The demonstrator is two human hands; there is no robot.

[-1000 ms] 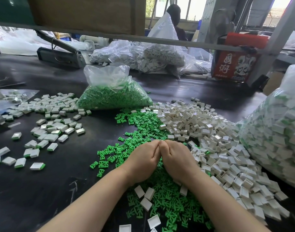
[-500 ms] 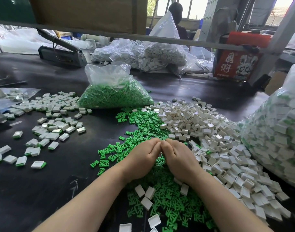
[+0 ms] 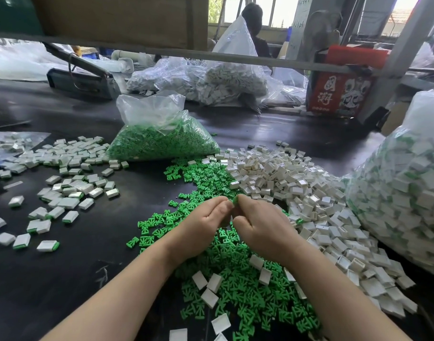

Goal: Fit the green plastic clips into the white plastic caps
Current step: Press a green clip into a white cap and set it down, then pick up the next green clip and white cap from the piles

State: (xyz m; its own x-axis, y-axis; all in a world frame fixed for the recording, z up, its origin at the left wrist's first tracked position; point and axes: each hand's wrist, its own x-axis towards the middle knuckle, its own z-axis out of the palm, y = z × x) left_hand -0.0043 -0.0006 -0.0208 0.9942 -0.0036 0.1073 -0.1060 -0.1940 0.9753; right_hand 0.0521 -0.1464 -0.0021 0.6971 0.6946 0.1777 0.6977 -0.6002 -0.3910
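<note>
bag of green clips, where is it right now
In the head view the bag of green clips lies centre-left on the black table, behind the loose green clips.

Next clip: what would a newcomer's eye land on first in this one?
Probably the spill of loose green clips down the middle of the dark table, beside the heap of white caps on its right. The left hand and right hand meet just above the clips, fingertips together, a bit of green showing between them. Finished caps lie scattered at left, with a bag of clips behind.
</note>
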